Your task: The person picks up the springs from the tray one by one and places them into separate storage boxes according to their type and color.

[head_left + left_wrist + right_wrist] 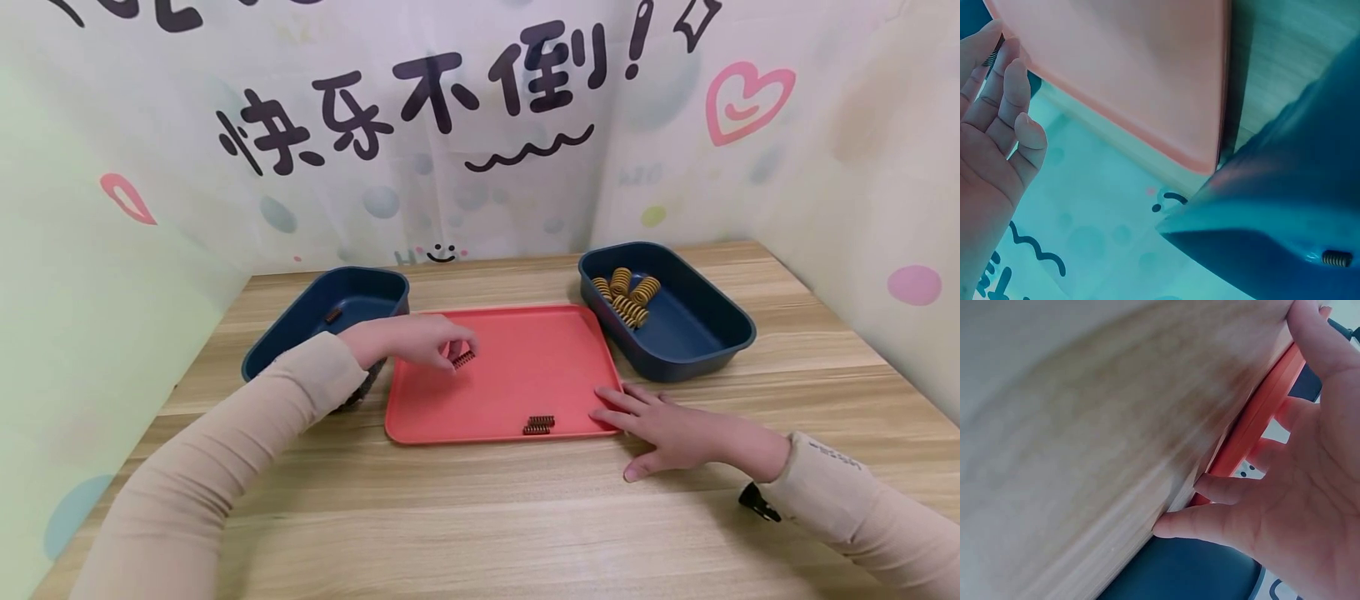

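My left hand (417,338) pinches a small dark spring (464,359) between thumb and fingertips, over the left half of the red tray (517,358). In the left wrist view the same spring (991,59) shows partly behind the fingers. My right hand (678,429) lies spread at the tray's right front corner. Its fingertips are on the rim, and the thumb is down by the wooden table (480,525). Two dark springs (539,426) lie side by side near the tray's front edge.
Left of the tray stands a blue bin (375,287), partly behind my left forearm, with one dark spring (333,316) showing inside. A second blue bin (693,333) at the back right holds several larger yellow springs (630,312). A printed cloth (480,200) hangs behind the table.
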`<state>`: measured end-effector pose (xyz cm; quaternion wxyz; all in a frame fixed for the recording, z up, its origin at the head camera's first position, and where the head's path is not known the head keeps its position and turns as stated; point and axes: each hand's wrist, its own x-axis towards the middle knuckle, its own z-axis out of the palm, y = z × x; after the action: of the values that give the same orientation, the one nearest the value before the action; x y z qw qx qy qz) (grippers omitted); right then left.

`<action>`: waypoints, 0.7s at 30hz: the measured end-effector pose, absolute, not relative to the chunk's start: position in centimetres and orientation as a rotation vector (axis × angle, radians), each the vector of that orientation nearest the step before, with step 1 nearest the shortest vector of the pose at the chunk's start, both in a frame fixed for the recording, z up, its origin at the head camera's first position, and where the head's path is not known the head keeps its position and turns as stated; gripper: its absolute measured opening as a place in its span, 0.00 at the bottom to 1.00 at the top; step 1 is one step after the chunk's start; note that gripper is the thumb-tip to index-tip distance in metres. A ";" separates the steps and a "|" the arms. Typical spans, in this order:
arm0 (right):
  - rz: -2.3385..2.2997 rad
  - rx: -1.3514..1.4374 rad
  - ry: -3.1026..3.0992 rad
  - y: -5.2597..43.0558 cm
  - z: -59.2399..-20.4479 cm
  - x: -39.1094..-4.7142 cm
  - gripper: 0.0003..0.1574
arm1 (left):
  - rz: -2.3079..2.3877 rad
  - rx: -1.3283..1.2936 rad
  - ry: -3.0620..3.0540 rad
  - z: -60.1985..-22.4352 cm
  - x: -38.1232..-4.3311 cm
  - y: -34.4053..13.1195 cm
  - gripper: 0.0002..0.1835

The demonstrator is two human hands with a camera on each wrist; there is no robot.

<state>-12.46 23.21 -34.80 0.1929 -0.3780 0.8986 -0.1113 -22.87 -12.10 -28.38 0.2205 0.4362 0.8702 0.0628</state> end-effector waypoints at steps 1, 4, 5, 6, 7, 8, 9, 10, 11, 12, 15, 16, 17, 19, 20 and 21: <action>-0.313 -1.065 2.522 23.2 -34.8 -12.4 0.55 | 0.183 1.211 2.404 -28.4 -22.9 -12.2 0.15; -0.316 -1.066 2.521 23.2 -34.8 -12.4 0.55 | 0.215 1.200 2.396 -28.2 -23.0 -12.6 0.14; -0.315 -1.067 2.521 23.2 -34.8 -12.4 0.55 | 0.222 1.189 2.395 -28.1 -23.0 -12.7 0.14; -0.316 -1.068 2.521 23.2 -34.8 -12.4 0.55 | 0.225 1.177 2.401 -27.9 -23.0 -12.8 0.14; -0.317 -1.070 2.521 23.2 -34.8 -12.4 0.55 | 0.228 1.158 2.407 -27.8 -23.0 -13.0 0.14; -0.319 -1.072 2.520 23.3 -34.8 -12.5 0.55 | 0.231 1.139 2.413 -27.6 -23.0 -13.1 0.14; -0.319 -1.074 2.520 23.3 -34.8 -12.5 0.54 | 0.229 1.124 2.422 -27.4 -23.0 -13.2 0.15; -0.321 -1.072 2.521 23.3 -34.9 -12.5 0.54 | 0.229 1.114 2.427 -27.3 -23.1 -13.4 0.15; -0.322 -1.074 2.522 23.3 -34.9 -12.5 0.54 | 0.225 1.109 2.434 -27.1 -23.1 -13.6 0.15; -0.324 -1.079 2.523 23.3 -34.9 -12.5 0.54 | 0.225 1.101 2.443 -27.0 -23.2 -13.7 0.16; -0.326 -1.074 2.522 23.3 -35.0 -12.5 0.54 | 0.226 1.102 2.458 -26.6 -23.3 -14.2 0.15; -0.326 -1.076 2.523 23.3 -35.0 -12.5 0.54 | 0.231 1.102 2.463 -26.4 -23.4 -14.4 0.15; -0.323 -1.080 2.523 23.3 -35.0 -12.5 0.54 | 0.238 1.100 2.469 -26.3 -23.4 -14.6 0.15; -0.326 -1.070 2.523 23.3 -35.0 -12.5 0.54 | 0.256 1.091 2.476 -26.1 -23.6 -14.9 0.16; -0.325 -1.074 2.524 23.3 -34.9 -12.5 0.54 | 0.261 1.084 2.480 -26.0 -23.6 -15.0 0.16; -0.328 -1.072 2.524 23.3 -34.9 -12.5 0.54 | 0.264 1.085 2.482 -25.9 -23.7 -15.1 0.16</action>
<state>-12.46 23.33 -34.92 0.1889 -0.3810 0.8975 -0.1166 -23.68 -15.14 -25.91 0.2084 0.3898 0.8920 0.0949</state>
